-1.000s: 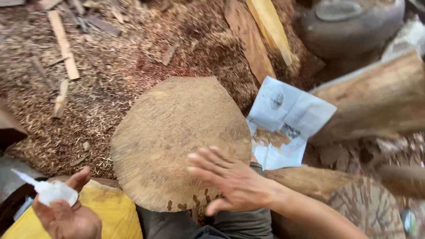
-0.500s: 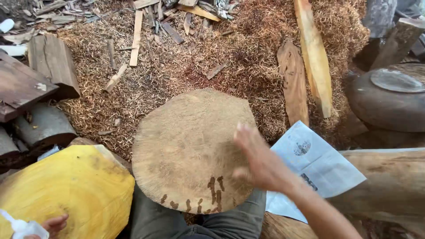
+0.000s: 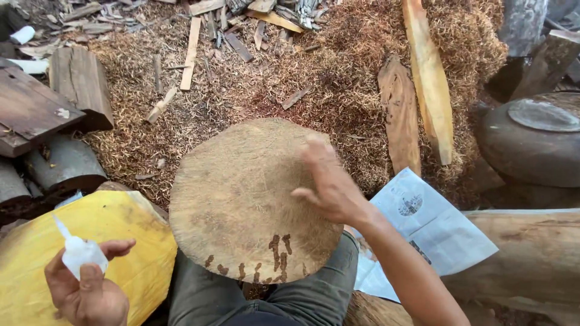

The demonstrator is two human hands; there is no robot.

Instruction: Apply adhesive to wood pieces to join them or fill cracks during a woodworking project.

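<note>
Head view: round wooden disc (image 3: 254, 202) rests on the person's lap, flat face up, w/ dark marks near its lower edge. Right hand (image 3: 329, 181) lies on the disc's right part, fingers spread & flat on the wood, no grip on anything; slightly blurred. Left hand (image 3: 87, 290) is low at the left, its grip pinching a small white squeeze bottle (image 3: 81, 253), thumb & fingers wrapped round the body, thin nozzle pointing up-left. Bottle sits over the yellow round slab (image 3: 84, 241), which is just beside the disc's left edge.

Vs 0.5 s ago: left hand has come up into frame, so the bottle shows whole now; before only its tip & a bit of the hand peeked in at the bottom left. Right hand was at the disc's right rim, now further in on the face. Disc itself keeps its place on the lap.

Around: newspaper sheet (image 3: 429, 229) to the right of the disc, lying on a big log (image 3: 531, 253). Sawdust & wood scraps cover the ground (image 3: 241, 90) above. Long pale plank (image 3: 429, 72) top right, dark wood blocks (image 3: 54, 108) on the left, dark round pot (image 3: 538, 139) far right
</note>
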